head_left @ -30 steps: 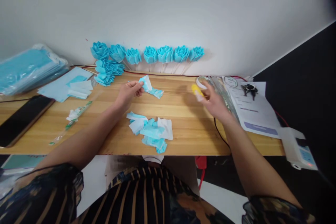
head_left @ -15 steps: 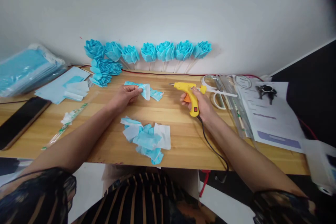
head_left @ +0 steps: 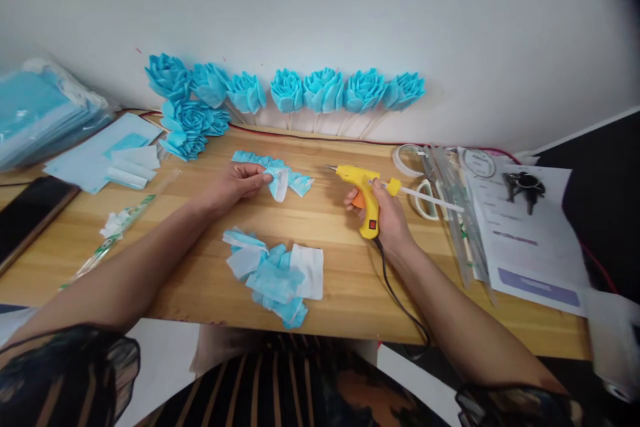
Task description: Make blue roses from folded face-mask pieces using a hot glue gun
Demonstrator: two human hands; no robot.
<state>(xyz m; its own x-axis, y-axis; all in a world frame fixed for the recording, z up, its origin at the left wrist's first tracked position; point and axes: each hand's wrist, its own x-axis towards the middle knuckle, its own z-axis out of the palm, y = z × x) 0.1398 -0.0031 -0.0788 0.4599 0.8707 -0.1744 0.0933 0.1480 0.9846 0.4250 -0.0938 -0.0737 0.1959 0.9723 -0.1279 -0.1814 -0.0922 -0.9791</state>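
Between thumb and fingers my left hand (head_left: 245, 183) pinches a small blue-and-white fabric piece (head_left: 279, 185), its white side partly turned to me. Just behind it a folded strip of blue pieces (head_left: 299, 181) lies on the wooden table. My right hand (head_left: 383, 213) grips a yellow hot glue gun (head_left: 359, 180) by its handle, fingers by the orange trigger. The nozzle points left, a short gap from the fabric piece. A white glue stick (head_left: 433, 198) sticks out of its back. A loose pile of blue and white pieces (head_left: 275, 273) lies nearer to me.
Several blue fabric roses (head_left: 324, 90) on thin stems lean against the wall. On the left are a bagged blue stack (head_left: 45, 117), flat blue sheets (head_left: 95, 150) and a phone (head_left: 35, 217). Scissors (head_left: 426, 200), a tape roll (head_left: 407, 160), keys (head_left: 524, 190) and a printed sheet (head_left: 535, 247) lie right.
The fabric piece in my left hand has tilted downward. The glue gun's nozzle has dipped slightly, still apart from the piece. The whole view has shifted a little.
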